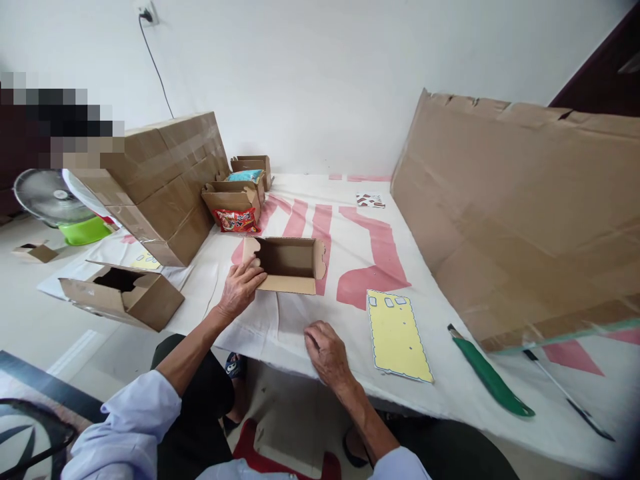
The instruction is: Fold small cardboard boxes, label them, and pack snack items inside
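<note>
My left hand (241, 287) grips the near left corner of a small open cardboard box (287, 264) that stands on the white cloth with red stripes (350, 253). Its fingers wrap over the box's edge. My right hand (326, 352) rests on the cloth near the front edge, fingers curled down, nothing visible in it. A yellow card with cut-outs (397, 337) lies just right of that hand.
A green-handled knife (493, 380) and a thin black pen (570, 397) lie at the right. A big flat cardboard sheet (520, 213) leans at the right. A large taped carton (165, 180), small boxes with snack packets (237, 210), another open box (125, 293) and a fan (50, 197) stand left.
</note>
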Available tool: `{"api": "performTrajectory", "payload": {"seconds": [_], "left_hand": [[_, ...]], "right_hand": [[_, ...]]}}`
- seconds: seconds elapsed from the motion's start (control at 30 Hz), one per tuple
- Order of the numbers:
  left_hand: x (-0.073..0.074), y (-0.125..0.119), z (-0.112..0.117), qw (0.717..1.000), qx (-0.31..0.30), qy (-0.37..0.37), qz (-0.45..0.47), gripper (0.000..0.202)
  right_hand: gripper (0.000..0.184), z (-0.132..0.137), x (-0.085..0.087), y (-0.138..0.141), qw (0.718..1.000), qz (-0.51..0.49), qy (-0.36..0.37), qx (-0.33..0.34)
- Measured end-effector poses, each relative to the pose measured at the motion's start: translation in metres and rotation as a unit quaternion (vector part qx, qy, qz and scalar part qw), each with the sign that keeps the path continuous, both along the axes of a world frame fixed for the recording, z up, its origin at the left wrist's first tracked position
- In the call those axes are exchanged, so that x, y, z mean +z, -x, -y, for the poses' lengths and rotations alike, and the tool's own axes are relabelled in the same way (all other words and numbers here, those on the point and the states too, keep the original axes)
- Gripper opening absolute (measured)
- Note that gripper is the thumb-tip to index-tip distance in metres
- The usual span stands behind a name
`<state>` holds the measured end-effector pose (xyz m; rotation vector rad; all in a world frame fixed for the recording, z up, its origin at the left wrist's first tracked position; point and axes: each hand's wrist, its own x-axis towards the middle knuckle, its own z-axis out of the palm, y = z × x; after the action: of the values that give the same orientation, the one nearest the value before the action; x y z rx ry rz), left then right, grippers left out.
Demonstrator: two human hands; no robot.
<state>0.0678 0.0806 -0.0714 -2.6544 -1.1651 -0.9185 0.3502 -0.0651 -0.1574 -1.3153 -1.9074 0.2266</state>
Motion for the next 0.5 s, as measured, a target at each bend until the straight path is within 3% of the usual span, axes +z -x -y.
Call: {"api": "performTrajectory", "payload": {"seconds": [0.13, 0.27, 0.5], "left_hand": [[0.002, 0.018, -0.008, 0.996, 0.014, -0.085, -0.003, 0.039], [0.006, 0.044, -0.025, 0.994, 0.050, -0.094, -0.012, 0.038], [0.030, 0.100, -0.095, 0.984, 0.169, -0.046, 0.020, 0.036]], "right_hand": [[0.020, 0.000, -0.001, -0.001, 1.000, -0.001, 0.004, 0.005], [0.021, 0.000, -0.002, -0.001, 1.000, -0.006, 0.006, 0.005], [0.020, -0.003, -0.003, -0.002, 1.000, 0.003, -0.003, 0.002]]}}
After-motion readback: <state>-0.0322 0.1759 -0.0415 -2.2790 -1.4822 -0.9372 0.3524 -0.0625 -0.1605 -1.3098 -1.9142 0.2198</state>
